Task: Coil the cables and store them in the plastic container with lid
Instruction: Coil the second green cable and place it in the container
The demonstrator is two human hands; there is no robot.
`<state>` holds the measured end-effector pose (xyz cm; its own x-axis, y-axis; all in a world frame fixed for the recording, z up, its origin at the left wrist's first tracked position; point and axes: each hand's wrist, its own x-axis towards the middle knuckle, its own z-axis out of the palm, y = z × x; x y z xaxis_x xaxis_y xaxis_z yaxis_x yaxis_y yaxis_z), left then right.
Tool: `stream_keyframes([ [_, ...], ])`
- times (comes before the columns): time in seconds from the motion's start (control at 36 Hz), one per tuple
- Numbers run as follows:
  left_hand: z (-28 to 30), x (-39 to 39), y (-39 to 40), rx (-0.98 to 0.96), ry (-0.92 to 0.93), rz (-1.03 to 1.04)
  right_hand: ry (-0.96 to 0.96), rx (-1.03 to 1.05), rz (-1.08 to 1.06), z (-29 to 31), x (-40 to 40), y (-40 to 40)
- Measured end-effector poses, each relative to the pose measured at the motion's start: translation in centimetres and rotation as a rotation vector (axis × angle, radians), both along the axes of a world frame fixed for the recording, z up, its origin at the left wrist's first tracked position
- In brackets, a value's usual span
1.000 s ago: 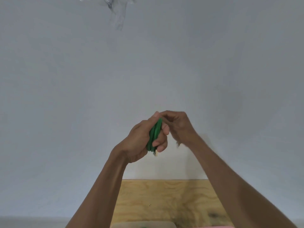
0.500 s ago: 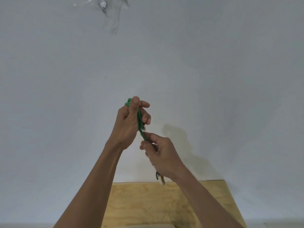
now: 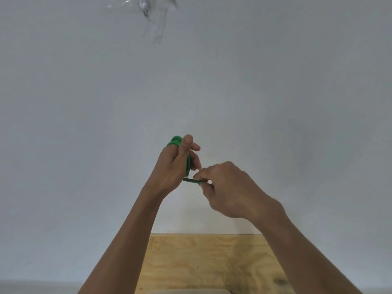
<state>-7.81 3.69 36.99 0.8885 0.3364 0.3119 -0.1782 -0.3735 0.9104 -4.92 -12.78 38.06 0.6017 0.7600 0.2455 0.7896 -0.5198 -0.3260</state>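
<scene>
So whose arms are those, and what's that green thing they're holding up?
There is no robot here. The arms belong to a person wearing a camera on their head, so you see what they see: their own two hands stretched out in front of a plain pale wall. The left hand has its grip curled round a bundle of green cable, wound into loops. The right hand pinches the loose end of that cable. Below the arms is a wooden board, like a tabletop. At the very bottom edge peeks something pale; too little shows to say what. High on the wall, a small shiny thing sits under clear tape.
</scene>
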Motion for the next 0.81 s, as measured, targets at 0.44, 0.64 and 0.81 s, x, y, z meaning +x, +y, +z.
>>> stream_keyframes([
  [0.44, -1.3, -1.8, -0.5, -0.733, 0.344, -0.613, 0.625, 0.769, 0.302, -2.0, 4.7, 0.7],
  [0.64, -2.4, -1.6, -0.5, -0.99, 0.251, -0.821, 0.937, 0.888, 0.366, -4.2, 2.6, 0.7],
  [0.81, -1.9, -1.5, -0.8, -0.548, 0.269, -0.367, 0.777, 0.916, 0.274, -4.0, 2.8, 0.9],
])
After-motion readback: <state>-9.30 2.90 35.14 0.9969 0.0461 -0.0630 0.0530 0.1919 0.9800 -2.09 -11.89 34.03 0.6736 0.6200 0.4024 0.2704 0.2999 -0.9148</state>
